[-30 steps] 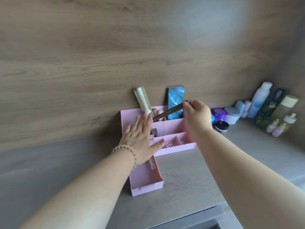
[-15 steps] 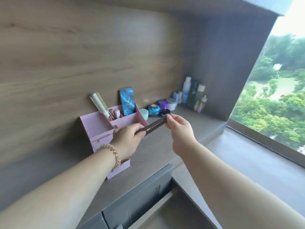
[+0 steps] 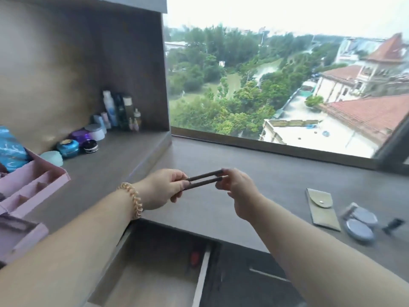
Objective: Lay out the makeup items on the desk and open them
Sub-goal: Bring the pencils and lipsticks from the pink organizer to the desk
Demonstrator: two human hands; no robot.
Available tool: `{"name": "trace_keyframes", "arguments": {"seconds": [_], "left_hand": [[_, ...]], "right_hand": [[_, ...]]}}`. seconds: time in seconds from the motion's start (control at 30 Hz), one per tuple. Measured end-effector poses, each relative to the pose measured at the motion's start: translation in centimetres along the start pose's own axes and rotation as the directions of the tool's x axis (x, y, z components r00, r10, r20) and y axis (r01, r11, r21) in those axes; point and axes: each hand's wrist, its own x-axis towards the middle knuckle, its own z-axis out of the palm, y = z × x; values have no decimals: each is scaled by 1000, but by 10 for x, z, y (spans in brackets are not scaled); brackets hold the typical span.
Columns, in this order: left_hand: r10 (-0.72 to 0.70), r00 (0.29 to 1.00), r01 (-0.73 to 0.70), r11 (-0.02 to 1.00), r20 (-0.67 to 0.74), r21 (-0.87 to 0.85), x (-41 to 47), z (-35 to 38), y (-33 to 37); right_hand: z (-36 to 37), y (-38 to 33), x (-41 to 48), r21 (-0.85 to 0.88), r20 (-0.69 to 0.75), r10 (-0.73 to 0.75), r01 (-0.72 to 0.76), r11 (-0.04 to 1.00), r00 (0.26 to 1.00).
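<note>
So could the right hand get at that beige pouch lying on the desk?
Probably yes. The beige pouch lies flat on the desk right of the right hand, nothing between them. But that hand pinches two brown pencils, also held by the left hand, so it should let go first.

Daylight floods in through the window (image 3: 276, 85) at upper right, where the sky is blown out to white. The wooden wall (image 3: 55, 74) at upper left is dimmer, with a soft sheen. The open drawer (image 3: 155, 262) at bottom centre lies in shadow. Motion blur smears the whole frame, worst on the pink organizer (image 3: 33, 185) at the left edge and the compacts (image 3: 360, 222) at lower right. At centre, the two dark pencils (image 3: 205, 175) between the left hand (image 3: 163, 189) and right hand (image 3: 239, 191) look soft-edged. Wide-angle distortion slants the window's edges toward the right.
</note>
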Motion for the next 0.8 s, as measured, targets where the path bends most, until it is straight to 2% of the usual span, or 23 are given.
{"name": "trace_keyframes", "arguments": {"seconds": [0.13,0.23,0.37,0.53,0.63,0.8], "left_hand": [[41,968,-65,994,246,88,25,91,56],[52,945,-86,992,323,93,45,158,103],[98,949,-113,993,300,31,64,233,160],[146,966,-111,979,212,-171,85,341,240],[150,979,-113,963,140,-244,92,380,269],[115,986,-83,966,122,-243,109,402,287]], "right_hand": [[-96,30,-24,10,-134,-22,23,1000,991],[-174,49,-36,40,-221,-23,33,999,975],[-268,66,-51,123,-312,-19,60,991,950],[-397,81,-65,195,-388,-38,123,973,921],[-442,84,-65,209,-413,-26,123,970,910],[-480,93,-46,200,-435,2,94,975,900]]}}
